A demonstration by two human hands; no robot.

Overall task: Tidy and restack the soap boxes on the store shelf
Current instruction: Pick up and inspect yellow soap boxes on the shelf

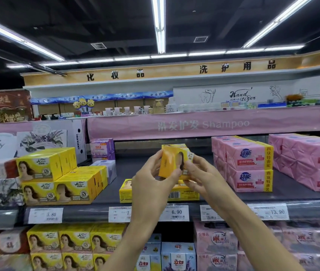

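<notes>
The yellow soap box (169, 163) is held up in the air in front of the middle shelf (253, 196), above the loose yellow boxes (184, 193) lying flat near its front edge. Both hands have it: the left hand (151, 182) has its grip closed on the left side and lower corner, and the right hand (200, 175) pinches the right side, fingertips on the printed face. It looks like thin printed card around a solid bar, so it is probably light but dense for its size, stiff along the edges and apt to dent if squeezed hard on the broad faces. The glossy print may be a little slippery, and the end flaps could pop open if pulled. The safest hold seems to be across two opposite narrow sides, near the corners where the card is strongest, with a finger underneath for support. The neat stack of matching boxes (57, 177) stands well to the left, portrait faces forward, so the box likely needs turning to match before it is set down squarely.
</notes>
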